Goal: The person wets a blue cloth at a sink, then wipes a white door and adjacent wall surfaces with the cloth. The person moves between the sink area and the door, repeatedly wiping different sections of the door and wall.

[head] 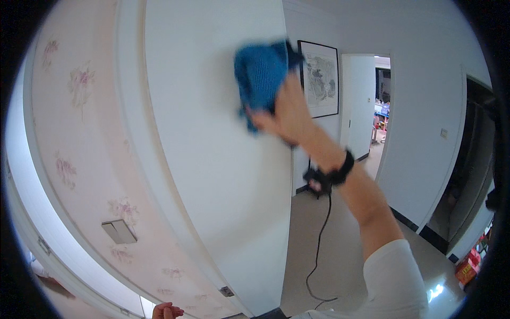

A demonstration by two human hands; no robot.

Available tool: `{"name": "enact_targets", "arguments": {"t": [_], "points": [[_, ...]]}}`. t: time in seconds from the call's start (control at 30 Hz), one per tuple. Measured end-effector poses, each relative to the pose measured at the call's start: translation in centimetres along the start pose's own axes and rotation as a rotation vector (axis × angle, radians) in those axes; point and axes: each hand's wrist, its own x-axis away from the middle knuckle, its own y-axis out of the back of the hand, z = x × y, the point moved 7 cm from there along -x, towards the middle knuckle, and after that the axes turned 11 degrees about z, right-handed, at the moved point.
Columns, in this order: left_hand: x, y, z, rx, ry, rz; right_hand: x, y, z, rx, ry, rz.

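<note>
A blue ribbed cloth (261, 75) lies against the upper part of a white door panel (223, 167), close to its right edge. My right hand (293, 109) grips the cloth, with some motion blur, and my right arm reaches up from the lower right. Around the right wrist is a black strap holding a small dark device (317, 180), from which a black cable (318, 247) hangs to the floor. Low in the picture, in front of the floral wallpaper (151, 255), part of my left hand (167, 311) shows with curled fingers; nothing can be seen in it.
A wall switch (119, 231) sits on the wallpaper left of the door frame, which bears a metal strike plate (226, 291). Beyond the panel are a framed picture (320, 79), an open doorway (380, 119), a dark doorway (458, 167) and a red box (468, 267) on the floor.
</note>
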Motion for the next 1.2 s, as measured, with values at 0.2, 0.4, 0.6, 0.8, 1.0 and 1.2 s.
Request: {"name": "enact_targets", "arguments": {"t": [0.2, 0.4, 0.6, 0.8, 1.0, 1.2], "points": [[0.5, 1.7, 1.1, 0.105, 0.018, 0.043, 11.7, -5.4, 12.5, -0.085, 0.457, 0.664], [2.0, 4.7, 1.7, 0.070, 0.068, 0.014, -6.7, 0.7, 0.7, 0.234, 0.027, 0.284], [3.4, 6.4, 1.3, 0.050, 0.065, -0.009, -20.4, 4.5, -3.5, 0.114, -0.217, -0.264], [4.6, 4.7, 2.3, 0.123, 0.151, -0.009, -2.8, -2.9, 13.0, 0.032, 0.015, 0.119], [5.6, 4.7, 1.2, 0.015, 0.093, 0.108, 10.0, -7.0, 21.8, -0.237, 0.676, 0.460], [8.1, 7.9, 2.7, 0.042, 0.159, -0.027, -10.3, -0.7, 4.4, 0.025, 0.104, 0.003]]}}
